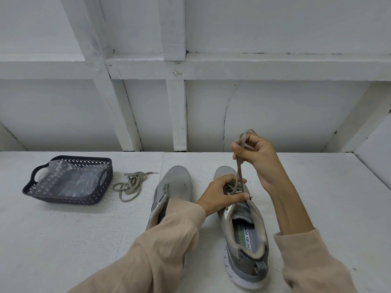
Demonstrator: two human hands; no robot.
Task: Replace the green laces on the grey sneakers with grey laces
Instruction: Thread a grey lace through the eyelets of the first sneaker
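Note:
Two grey sneakers stand side by side on the white table, toes pointing away. The right sneaker (243, 233) has a grey-green lace (240, 168) threaded through its upper eyelets. My right hand (257, 153) pinches that lace and holds it taut above the shoe. My left hand (222, 194) grips the right sneaker's tongue and eyelet area. The left sneaker (175, 185) has no lace showing, and my left sleeve hides its heel. A loose lace (130, 185) lies bunched on the table left of the shoes.
A dark perforated plastic basket (69, 199) with a clear plastic bag inside sits at the left of the table (63, 240). A white panelled wall rises behind the table's far edge.

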